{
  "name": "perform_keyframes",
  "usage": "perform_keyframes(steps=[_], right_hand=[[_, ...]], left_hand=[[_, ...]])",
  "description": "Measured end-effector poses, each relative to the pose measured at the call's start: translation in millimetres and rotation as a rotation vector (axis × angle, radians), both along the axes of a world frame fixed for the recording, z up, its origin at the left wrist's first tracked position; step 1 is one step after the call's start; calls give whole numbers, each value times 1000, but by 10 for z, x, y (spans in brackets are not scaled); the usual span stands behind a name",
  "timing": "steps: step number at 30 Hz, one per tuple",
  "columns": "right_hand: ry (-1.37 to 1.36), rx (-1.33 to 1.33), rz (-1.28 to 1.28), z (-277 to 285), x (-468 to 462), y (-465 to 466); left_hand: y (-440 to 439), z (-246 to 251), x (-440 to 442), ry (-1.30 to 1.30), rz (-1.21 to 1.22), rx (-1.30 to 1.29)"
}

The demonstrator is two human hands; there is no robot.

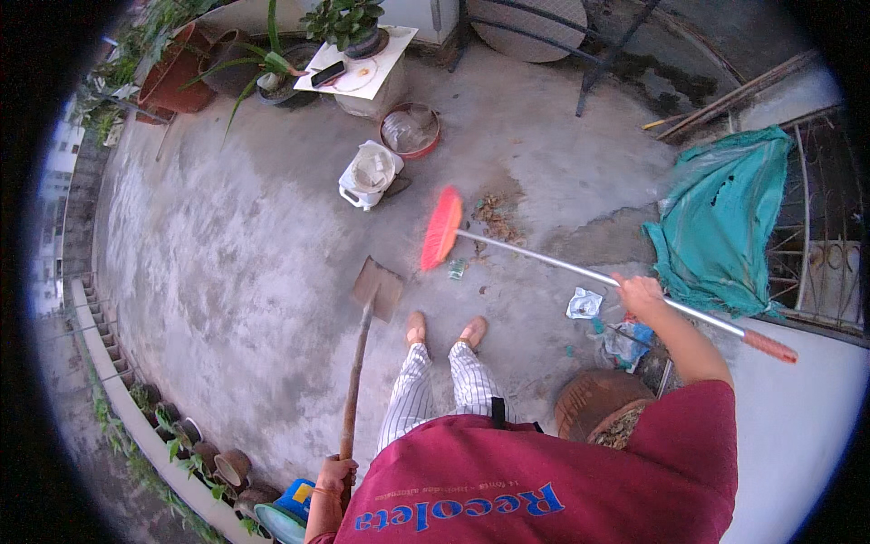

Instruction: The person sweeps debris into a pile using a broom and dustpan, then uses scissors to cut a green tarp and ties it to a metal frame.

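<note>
My right hand [640, 297] is closed around the metal pole of a broom [544, 257]. The broom's red and orange bristle head is slightly blurred and lies left of a pile of dry leaves and debris [501, 217] on the concrete floor. Just below the bristles is a small green piece of litter [457, 268]. Low in the view, my left hand [338, 474] grips the wooden handle of a flat-bladed shovel [378, 289]. The shovel's rusty blade points away from me, to the left of my feet.
A white plastic container [370, 175] and a red-rimmed basin [411, 130] stand ahead. Potted plants and a white-topped stand [401, 41] are beyond. At right are a green tarp [727, 217], plastic litter [625, 343] and a clay pot [598, 401]. A low parapet [129, 415] curves along the left.
</note>
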State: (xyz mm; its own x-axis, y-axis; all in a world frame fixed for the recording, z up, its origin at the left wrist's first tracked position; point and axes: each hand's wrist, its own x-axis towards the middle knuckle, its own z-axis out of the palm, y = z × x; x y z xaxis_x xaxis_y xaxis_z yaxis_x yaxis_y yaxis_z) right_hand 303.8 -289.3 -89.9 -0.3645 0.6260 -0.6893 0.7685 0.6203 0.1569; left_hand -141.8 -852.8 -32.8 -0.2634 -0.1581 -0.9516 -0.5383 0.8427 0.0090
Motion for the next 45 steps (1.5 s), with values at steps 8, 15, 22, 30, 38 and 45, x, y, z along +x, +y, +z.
perform_keyframes(steps=[8,15,22,30,38,45], right_hand=[[283,171,-380,168,885,-209],[346,168,-733,-1061,-295,629],[335,-155,-826,-2001,-1266,769],[221,-200,-1081,-1774,-720,-1052],[189,-246,-1088,-1118,-864,-2686],[259,-344,-1216,-581,-1147,-3575]], left_hand=[[54,-364,-142,-10,-155,-2],[114,-641,-295,-147,-292,-42],[211,-1037,-506,-266,-504,-113],[58,-1850,-882,-340,-494,-77],[446,-2324,-996,-399,-550,139],[992,-3102,-841,-454,-442,303]])
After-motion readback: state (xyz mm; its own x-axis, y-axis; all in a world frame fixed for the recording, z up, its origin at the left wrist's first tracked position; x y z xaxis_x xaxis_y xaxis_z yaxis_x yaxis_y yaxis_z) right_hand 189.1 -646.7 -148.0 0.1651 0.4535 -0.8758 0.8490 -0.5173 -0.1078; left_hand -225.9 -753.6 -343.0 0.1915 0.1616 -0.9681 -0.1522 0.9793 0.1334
